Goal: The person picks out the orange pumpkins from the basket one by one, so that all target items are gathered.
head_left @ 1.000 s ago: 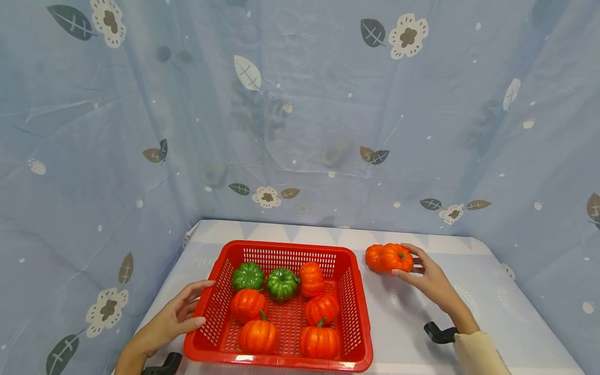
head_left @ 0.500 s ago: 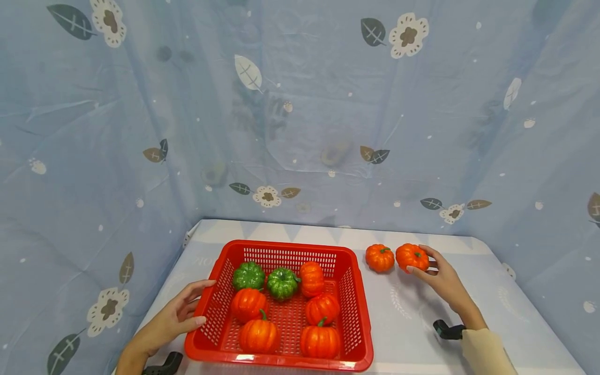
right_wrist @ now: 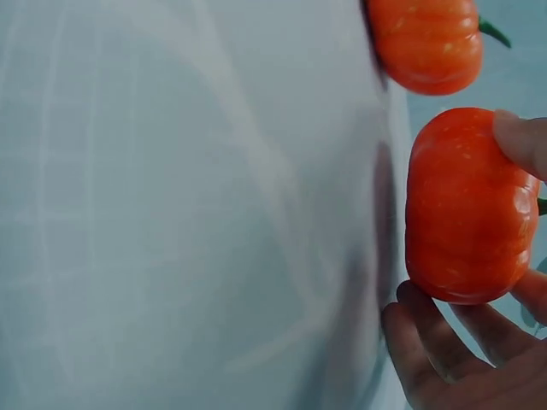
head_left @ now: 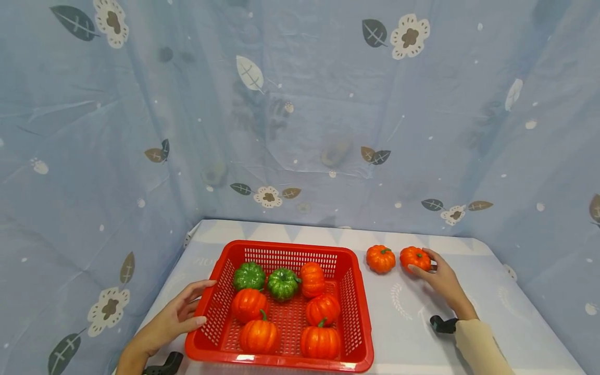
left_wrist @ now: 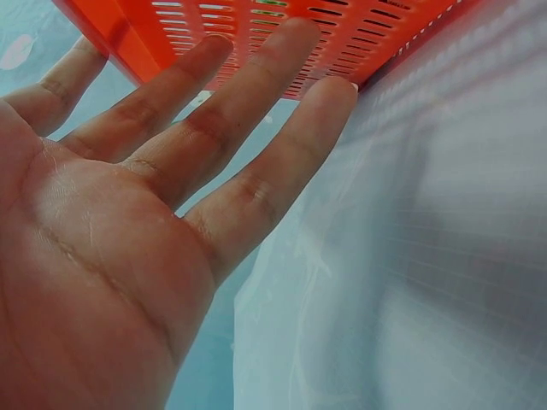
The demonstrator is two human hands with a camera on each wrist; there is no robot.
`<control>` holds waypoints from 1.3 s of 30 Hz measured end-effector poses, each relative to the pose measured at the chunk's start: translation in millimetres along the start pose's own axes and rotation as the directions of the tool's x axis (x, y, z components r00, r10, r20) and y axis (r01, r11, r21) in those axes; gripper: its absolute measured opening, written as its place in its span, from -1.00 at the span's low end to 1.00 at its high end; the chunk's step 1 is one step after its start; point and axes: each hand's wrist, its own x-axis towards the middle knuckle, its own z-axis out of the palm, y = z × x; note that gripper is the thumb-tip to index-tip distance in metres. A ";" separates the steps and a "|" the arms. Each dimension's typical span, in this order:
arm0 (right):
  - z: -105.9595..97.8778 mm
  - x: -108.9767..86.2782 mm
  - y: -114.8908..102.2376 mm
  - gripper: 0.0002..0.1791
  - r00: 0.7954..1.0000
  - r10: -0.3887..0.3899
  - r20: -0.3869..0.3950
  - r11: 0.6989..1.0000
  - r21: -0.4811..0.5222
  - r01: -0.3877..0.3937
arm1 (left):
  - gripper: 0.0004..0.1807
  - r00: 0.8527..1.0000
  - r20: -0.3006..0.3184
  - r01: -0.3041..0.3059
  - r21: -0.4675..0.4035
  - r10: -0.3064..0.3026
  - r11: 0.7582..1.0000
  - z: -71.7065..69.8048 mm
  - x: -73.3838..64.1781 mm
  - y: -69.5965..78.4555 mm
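On the right of the table my right hand (head_left: 442,280) holds a small orange toy pumpkin (head_left: 412,259) with a green stem, thumb on one side and fingers on the other. In the right wrist view this pumpkin (right_wrist: 468,209) sits just off the pale cloth. A second orange pumpkin (head_left: 380,259) stands a short gap to its left. My left hand (head_left: 171,317) is at the left side of a red plastic basket (head_left: 281,359), fingertips and thumb at the rim. The left wrist view shows these fingers (left_wrist: 265,192) nearly straight against the slotted wall.
Inside the basket lie two green pumpkins, one at the left (head_left: 249,276) and one beside it (head_left: 282,284), with several orange pumpkins (head_left: 259,337). A pale cloth covers the table (head_left: 398,333). Blue patterned curtains (head_left: 300,130) enclose the back and sides.
My right hand has carried its pumpkin to the right, away from the second one, and lowered it toward the table. The left hand and basket have stayed put.
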 end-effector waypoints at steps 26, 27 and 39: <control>-17.6 -10.2 -39.9 -0.01 0.987 -0.141 -0.078 0.988 -0.069 0.136 | -0.24 1.000 0.009 -0.004 0.000 0.004 1.000 1.6 -0.5 1.4; -19.8 -11.7 -45.6 -0.03 0.982 -0.163 -0.092 0.985 -0.070 0.157 | -0.25 1.000 0.011 -0.004 -0.003 0.004 1.000 1.3 -0.4 1.3; -7.0 -30.8 -112.6 -0.16 0.939 -0.344 -0.006 0.939 0.009 0.344 | -0.25 1.000 0.003 -0.004 0.017 0.004 1.000 0.2 0.7 1.2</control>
